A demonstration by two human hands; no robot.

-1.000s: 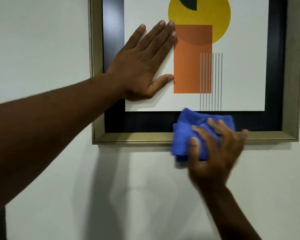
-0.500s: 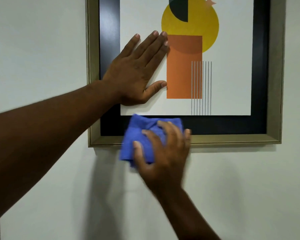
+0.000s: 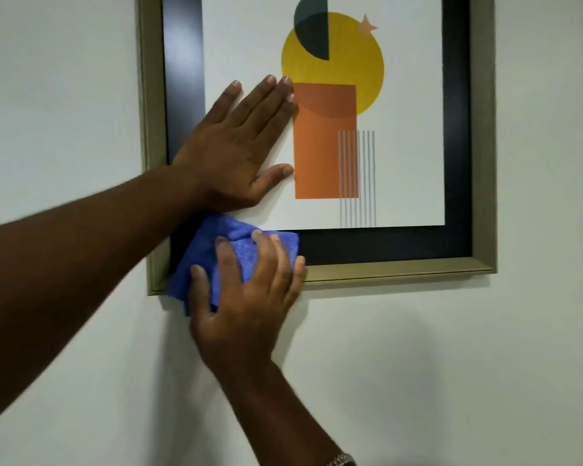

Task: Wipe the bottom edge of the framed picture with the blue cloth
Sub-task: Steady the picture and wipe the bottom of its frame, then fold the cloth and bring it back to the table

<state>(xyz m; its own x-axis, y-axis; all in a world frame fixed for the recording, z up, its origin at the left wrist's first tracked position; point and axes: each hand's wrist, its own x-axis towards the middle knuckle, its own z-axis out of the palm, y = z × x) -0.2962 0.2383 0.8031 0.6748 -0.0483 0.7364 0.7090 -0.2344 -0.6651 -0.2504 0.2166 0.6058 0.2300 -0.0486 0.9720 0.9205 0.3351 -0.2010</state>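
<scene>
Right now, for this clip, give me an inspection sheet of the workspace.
Surface: pale wall, bare below the frame.
Job's things: framed picture hangs on the wall; blue cloth is pressed over its bottom edge near the lower left corner.
Clutter: nothing seen.
Grips: left hand lies flat and open on the print; right hand presses the cloth on the frame, fingers spread.
Cables: nothing seen.
Surroundings: metal watch strap at the right wrist.
</scene>
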